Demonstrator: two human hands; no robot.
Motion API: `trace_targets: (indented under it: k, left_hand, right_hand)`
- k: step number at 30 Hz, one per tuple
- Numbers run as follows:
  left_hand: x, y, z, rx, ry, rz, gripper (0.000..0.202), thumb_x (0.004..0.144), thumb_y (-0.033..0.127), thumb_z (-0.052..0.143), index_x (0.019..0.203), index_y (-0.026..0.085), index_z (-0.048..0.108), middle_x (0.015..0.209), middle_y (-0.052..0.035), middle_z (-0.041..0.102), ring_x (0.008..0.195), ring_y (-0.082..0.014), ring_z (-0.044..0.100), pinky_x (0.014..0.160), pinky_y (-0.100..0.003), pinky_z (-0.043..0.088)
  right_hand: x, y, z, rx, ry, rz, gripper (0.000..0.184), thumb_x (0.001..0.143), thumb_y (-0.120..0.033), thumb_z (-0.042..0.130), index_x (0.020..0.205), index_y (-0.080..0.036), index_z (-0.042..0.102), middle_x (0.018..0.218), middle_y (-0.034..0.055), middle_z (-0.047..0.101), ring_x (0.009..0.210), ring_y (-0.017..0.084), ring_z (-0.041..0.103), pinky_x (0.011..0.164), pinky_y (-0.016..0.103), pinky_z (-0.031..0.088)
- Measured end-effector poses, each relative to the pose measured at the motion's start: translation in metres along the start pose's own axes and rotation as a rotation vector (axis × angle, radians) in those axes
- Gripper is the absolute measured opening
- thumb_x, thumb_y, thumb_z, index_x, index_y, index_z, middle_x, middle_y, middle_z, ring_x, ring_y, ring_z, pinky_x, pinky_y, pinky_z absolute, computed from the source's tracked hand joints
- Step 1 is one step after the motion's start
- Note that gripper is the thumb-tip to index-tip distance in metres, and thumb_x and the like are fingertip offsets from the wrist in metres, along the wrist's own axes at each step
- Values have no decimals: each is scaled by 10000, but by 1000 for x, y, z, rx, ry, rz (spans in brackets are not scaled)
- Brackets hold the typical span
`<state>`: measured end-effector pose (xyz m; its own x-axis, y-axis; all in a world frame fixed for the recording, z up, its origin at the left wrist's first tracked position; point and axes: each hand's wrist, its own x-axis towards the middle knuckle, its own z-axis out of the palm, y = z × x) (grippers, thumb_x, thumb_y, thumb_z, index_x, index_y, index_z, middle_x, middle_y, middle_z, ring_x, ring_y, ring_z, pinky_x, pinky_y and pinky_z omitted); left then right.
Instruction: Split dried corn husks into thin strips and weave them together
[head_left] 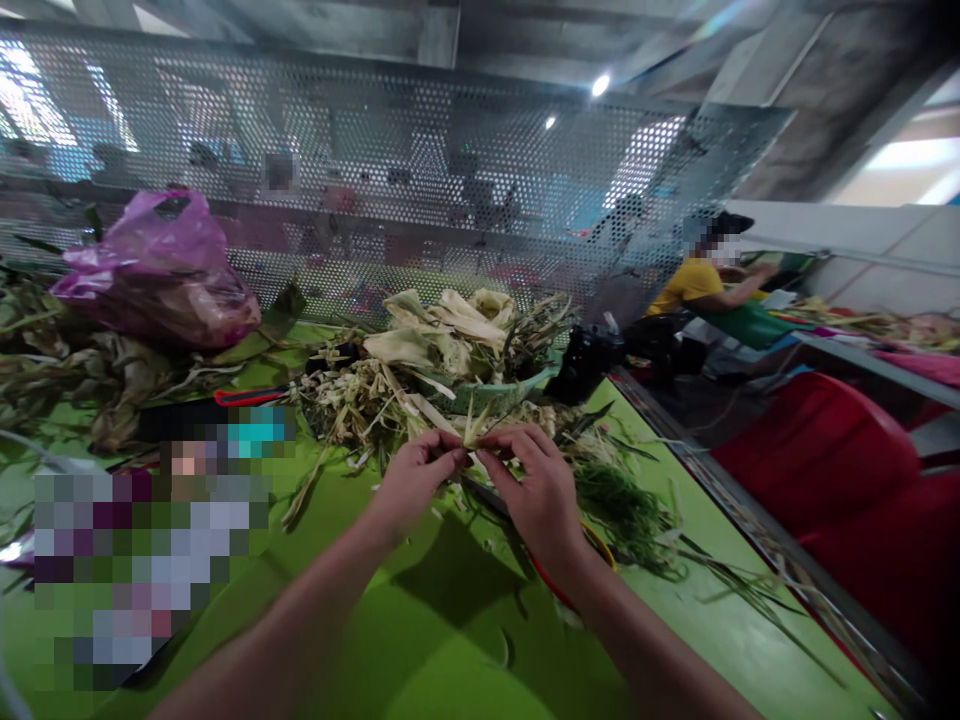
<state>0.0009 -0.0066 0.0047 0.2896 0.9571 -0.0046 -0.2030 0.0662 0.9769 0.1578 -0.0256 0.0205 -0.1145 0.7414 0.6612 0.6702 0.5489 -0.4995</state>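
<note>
Above the middle of the green table, my left hand [421, 476] and my right hand [534, 482] meet, fingertips almost touching. Both pinch a small pale strip of corn husk [470, 430], whose pointed ends stick up between the fingers. Just behind it, a light green basket [487, 398] is heaped with dried corn husks [442, 330]. Under my right hand lie scissors [487, 495]; the dark blade shows, while the hand partly covers the red and yellow loop [598, 546].
Husk scraps [352, 400] surround the basket. Thin green strands [626, 510] lie at the right. A purple plastic bag [161, 275] stands back left, near red-edged scissors [251, 396]. Perforated metal screen [360, 170] rises behind. Red chairs [825, 470] and a person in yellow [690, 285] are at right.
</note>
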Motion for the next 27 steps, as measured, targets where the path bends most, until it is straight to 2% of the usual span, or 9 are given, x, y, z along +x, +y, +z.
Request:
trace_targets:
  k: [5,10,15,22,27]
  left_hand:
    - [-1,-1,2,18,16,-16,227,721,359,634,798,156,565,624,35,493,524,-63,387,488,-201,266]
    - [-3,2,6,8,48,-66,199,714,342,625,764,164,553,638,22,522,545,-77,429,495,-209,266]
    - [-4,1,7,-15,100,-76,201,713,345,619,785,174,542,684,15,564,586,-86,470,525,-209,290]
    - [-3,-3,6,-35,87,-48,194,714,335,619,783,167,553,671,15,549,568,-80,450,508,-203,272]
    - [-3,3,3,-77,74,-85,206,713,333,628,809,161,566,665,16,531,542,-67,411,490,-199,247]
  right_hand:
    - [-2,2,-1,-100,-7,-60,33,823,-186,583,798,-206,591,874,41,640,854,187,596,758,325,432]
    - [-6,-1,-3,-294,37,-197,55,831,-183,595,795,-216,622,853,10,674,827,165,609,758,316,360]
    - [-7,-6,-4,-386,55,-283,56,827,-188,605,812,-221,648,847,18,677,811,171,601,753,323,337]
    - [-4,-6,1,-259,-33,-217,99,853,-208,570,776,-204,632,795,24,661,772,167,597,705,310,350]
    - [-4,-1,0,-56,-77,-28,90,861,-264,558,886,-235,639,856,22,683,779,174,612,725,314,412]
